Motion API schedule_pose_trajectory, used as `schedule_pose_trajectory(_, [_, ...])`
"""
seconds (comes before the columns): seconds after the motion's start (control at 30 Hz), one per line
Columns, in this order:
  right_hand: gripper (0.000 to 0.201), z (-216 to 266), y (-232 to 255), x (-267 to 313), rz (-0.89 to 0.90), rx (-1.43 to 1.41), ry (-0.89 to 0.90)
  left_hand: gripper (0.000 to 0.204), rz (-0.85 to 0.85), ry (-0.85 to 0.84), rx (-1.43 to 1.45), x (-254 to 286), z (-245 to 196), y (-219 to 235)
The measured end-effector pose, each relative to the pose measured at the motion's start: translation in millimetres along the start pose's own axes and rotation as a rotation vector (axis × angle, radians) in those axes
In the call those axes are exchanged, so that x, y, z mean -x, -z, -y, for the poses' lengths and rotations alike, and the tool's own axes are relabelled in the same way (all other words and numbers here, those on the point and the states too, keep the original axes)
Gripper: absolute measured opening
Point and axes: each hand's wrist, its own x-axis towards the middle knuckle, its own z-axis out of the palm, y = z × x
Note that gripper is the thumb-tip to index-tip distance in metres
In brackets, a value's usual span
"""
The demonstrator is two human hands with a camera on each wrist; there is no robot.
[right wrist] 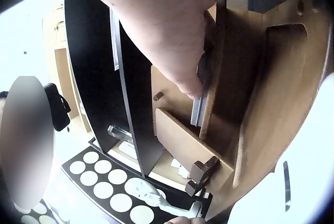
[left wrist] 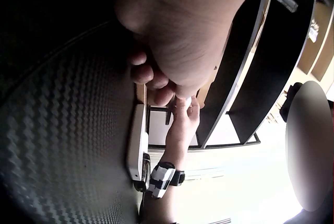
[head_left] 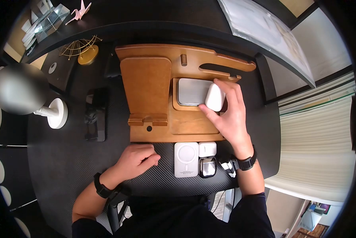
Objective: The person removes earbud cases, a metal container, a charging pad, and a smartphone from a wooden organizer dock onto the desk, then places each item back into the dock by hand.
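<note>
My right hand (head_left: 232, 117) pinches a smooth white rounded object (head_left: 215, 98) between thumb and fingers, at the right end of a flat silver-grey case (head_left: 193, 92). That case lies on the raised tray of a wooden desk stand (head_left: 194, 137). In the right wrist view, the hand hides the white object, and only an edge of the grey case (right wrist: 197, 112) shows. My left hand (head_left: 136, 160) rests on the desk just in front of the stand, fingers loosely curled with nothing in them.
A white power bank (head_left: 186, 168) with a ring mark, a small white case (head_left: 207, 149) and a glossy black case (head_left: 207, 167) lie before the stand. Further left are a dark phone-like slab (head_left: 95, 129) and a white-based lamp (head_left: 58, 113). A black shelf (head_left: 162, 16) overhangs the back.
</note>
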Motion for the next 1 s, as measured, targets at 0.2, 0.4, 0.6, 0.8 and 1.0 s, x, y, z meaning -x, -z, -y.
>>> schedule_pose_trajectory(0.2, [0.070,-8,16,2,-0.071,0.016,0.032,0.026,-0.014,-0.013,0.005,0,1,0])
schedule_pose_trajectory(0.4, [0.065,-44,34,9,-0.108,0.104,0.030,0.026,-0.002,0.006,0.005,0,1,0])
schedule_pose_trajectory(0.6, [0.060,-43,33,5,0.051,0.134,0.173,0.025,-0.002,-0.015,-0.005,0,1,0])
schedule_pose_trajectory(0.8, [0.056,-43,29,4,0.059,0.104,0.203,0.024,-0.002,-0.002,0.007,-1,0,0])
schedule_pose_trajectory(1.0, [0.051,-45,26,9,0.050,0.099,0.183,0.024,0.005,0.015,0.010,1,0,0])
